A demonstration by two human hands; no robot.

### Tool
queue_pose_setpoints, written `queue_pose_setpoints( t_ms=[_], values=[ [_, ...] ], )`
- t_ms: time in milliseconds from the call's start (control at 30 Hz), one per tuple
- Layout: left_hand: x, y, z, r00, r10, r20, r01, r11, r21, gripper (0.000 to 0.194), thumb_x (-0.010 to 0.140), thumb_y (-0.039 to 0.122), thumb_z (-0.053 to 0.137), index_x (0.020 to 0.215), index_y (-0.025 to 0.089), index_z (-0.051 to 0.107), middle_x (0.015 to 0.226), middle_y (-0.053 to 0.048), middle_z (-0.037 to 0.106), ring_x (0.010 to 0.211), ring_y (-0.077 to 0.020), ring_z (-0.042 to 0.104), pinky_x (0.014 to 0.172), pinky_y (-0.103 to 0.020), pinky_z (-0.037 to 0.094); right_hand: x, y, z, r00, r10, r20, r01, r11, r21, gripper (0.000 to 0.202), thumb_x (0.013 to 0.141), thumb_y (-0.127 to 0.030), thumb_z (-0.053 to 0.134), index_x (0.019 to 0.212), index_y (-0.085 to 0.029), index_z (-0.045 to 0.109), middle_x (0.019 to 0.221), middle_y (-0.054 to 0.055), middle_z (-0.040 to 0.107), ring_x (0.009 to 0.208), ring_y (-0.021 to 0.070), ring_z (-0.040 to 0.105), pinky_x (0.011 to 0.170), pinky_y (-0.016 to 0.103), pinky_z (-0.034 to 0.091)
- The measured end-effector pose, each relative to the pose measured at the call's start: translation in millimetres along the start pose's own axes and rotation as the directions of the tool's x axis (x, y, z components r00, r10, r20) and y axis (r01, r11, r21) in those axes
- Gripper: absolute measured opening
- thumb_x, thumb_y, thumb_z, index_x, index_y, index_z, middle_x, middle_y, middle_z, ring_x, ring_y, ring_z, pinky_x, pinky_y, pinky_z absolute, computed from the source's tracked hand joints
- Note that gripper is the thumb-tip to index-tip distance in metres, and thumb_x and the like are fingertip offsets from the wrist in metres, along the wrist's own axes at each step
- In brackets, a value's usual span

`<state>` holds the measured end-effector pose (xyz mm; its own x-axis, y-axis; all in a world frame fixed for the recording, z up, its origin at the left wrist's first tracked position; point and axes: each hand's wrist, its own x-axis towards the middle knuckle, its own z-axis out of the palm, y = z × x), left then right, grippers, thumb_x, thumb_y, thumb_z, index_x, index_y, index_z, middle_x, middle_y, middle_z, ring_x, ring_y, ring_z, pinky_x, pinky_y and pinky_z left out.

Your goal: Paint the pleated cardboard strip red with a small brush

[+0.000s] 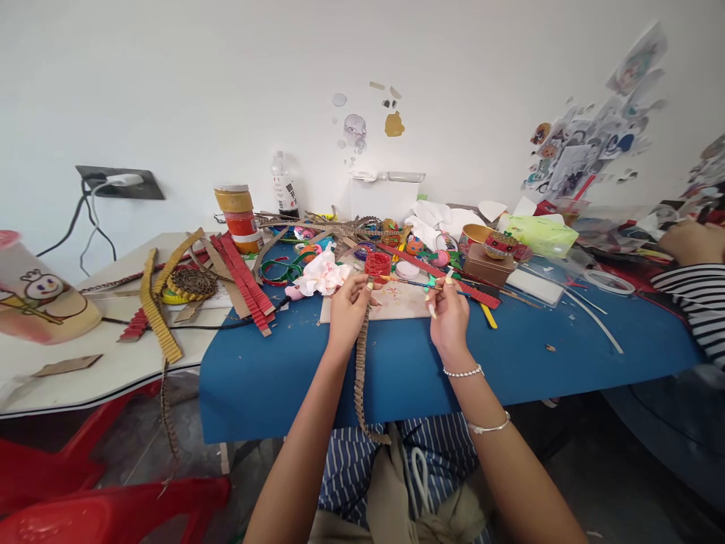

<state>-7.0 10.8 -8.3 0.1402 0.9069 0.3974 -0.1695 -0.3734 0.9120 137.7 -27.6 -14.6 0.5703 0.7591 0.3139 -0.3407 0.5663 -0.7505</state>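
My left hand (350,308) is closed, pinching the top end of a brown corrugated cardboard strip (361,370). The strip hangs over the table's front edge down to the lap. A thin paintbrush (412,282) is gripped in the fingers of my right hand (450,316), its tip pointing left towards the strip's upper end. Just beyond my left fingertips is an open jar of red paint (377,264). Below the brush lies a pale board (405,308) with red smears. A crumpled tissue with pink stains (322,273) sits left of my left hand.
Red-painted strips (243,279) and a yellow corrugated strip (148,306) lie on the left. Stacked paint jars (238,219) and a bottle (284,189) stand by the wall. A brown box (488,264) is at right. Another person's striped sleeve (694,302) shows far right.
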Motion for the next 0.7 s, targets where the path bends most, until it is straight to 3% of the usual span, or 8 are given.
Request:
queue_pose_setpoints(
  t_ms=[700],
  values=[
    [-1.8,3.9,0.3,1.0,-0.001,-0.001,0.001,1.0,0.016,0.012,0.074,0.022,0.048,0.084,0.016,0.052,0.079,-0.001,0.063,0.053,-0.0069,0.053,0.059,-0.022,0.044,-0.1,-0.1,-1.0,1.0,0.01,-0.018,-0.01,1.0,0.022,0.018,0.073,-0.034,0.052,0.069,-0.016,0.05,0.047,-0.006,0.048,0.039,0.0033,0.038,0.039,0.018,0.024]
  ],
)
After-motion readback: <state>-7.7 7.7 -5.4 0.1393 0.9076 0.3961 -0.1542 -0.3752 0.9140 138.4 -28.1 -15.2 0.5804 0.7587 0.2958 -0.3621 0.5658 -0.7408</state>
